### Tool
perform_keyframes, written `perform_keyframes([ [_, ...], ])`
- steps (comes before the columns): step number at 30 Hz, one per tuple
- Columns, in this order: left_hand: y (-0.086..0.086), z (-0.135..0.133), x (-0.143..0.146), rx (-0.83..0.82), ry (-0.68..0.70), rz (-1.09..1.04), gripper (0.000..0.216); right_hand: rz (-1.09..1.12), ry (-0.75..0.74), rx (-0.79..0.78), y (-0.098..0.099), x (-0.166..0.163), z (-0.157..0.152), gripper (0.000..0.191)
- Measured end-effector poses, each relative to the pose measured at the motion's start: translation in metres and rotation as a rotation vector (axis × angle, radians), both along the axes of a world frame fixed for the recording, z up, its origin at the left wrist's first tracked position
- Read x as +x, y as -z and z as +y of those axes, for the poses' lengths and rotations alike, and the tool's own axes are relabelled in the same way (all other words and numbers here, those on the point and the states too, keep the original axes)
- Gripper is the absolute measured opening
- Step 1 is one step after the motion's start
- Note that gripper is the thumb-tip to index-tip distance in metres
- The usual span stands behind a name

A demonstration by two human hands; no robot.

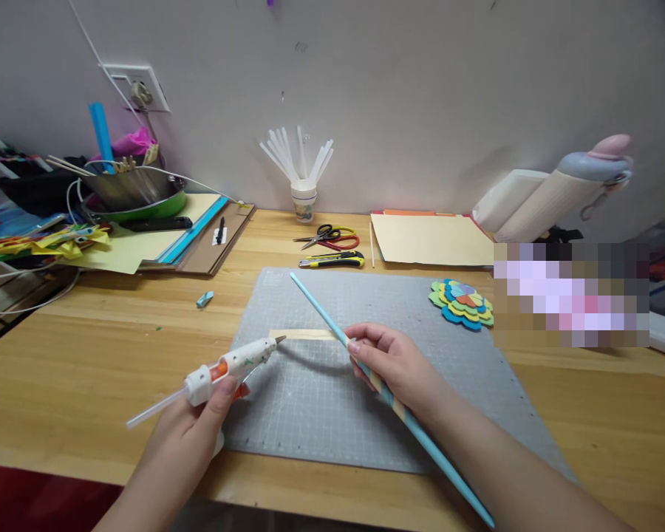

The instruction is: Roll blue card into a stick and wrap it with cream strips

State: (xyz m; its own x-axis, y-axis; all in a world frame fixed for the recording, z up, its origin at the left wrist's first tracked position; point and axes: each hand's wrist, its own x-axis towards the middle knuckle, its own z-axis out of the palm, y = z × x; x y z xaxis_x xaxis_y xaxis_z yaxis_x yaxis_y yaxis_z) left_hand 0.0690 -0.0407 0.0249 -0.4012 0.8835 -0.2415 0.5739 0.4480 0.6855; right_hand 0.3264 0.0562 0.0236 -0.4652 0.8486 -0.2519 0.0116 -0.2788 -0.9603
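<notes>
My left hand (196, 421) is wrapped round a white hot glue gun (238, 363), a clear glue stick jutting from its back. The nozzle points right, at the left part of a cream paper strip (304, 335). Pinched in my right hand (393, 362) is a long light-blue paper stick (437, 454), slanting from upper left to lower right. Cream bands wind round its middle, and the loose strip runs leftward from the stick by my fingertips. Whether the nozzle touches the strip I cannot tell. Both hands are over a grey cutting mat (310, 436).
Behind the mat lie a yellow-black utility knife (332, 260), scissors (326, 236) and a paper cup (304, 201) of white glue sticks. A layered paper flower (462, 303) is at right, near cream paper sheets (432, 238). Leftward are a metal pot (127, 191) and a blue scrap (205, 299).
</notes>
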Motion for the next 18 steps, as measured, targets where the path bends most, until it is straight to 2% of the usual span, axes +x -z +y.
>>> perform_keyframes([
  [3,0.007,-0.001,-0.009,-0.007,0.043,0.026,0.065,0.016,0.016,-0.003,0.001,0.0,0.001,0.037],
  [5,0.008,-0.001,-0.018,0.016,0.029,0.14,0.06,0.042,0.037,-0.016,0.002,0.0,0.002,0.036],
  [7,0.005,0.002,-0.028,0.069,0.005,0.371,0.056,0.104,0.058,-0.063,0.003,0.001,0.005,0.035],
  [9,-0.001,0.007,-0.04,0.094,0.015,0.71,0.052,0.201,0.071,-0.141,0.005,0.002,0.007,0.034],
  [11,-0.007,0.012,-0.054,0.067,0.045,1.059,0.049,0.3,0.067,-0.224,0.004,0.002,0.008,0.032],
  [13,-0.006,0.017,-0.071,0.052,0.085,1.299,0.048,0.371,0.053,-0.284,0.002,0.003,0.007,0.028],
  [15,0.0,0.019,-0.09,0.09,0.139,1.395,0.046,0.412,0.037,-0.323,-0.002,0.003,0.005,0.025],
  [18,0.009,0.022,-0.113,0.129,0.208,1.358,0.047,0.447,0.019,-0.353,-0.007,0.003,0.002,0.023],
])
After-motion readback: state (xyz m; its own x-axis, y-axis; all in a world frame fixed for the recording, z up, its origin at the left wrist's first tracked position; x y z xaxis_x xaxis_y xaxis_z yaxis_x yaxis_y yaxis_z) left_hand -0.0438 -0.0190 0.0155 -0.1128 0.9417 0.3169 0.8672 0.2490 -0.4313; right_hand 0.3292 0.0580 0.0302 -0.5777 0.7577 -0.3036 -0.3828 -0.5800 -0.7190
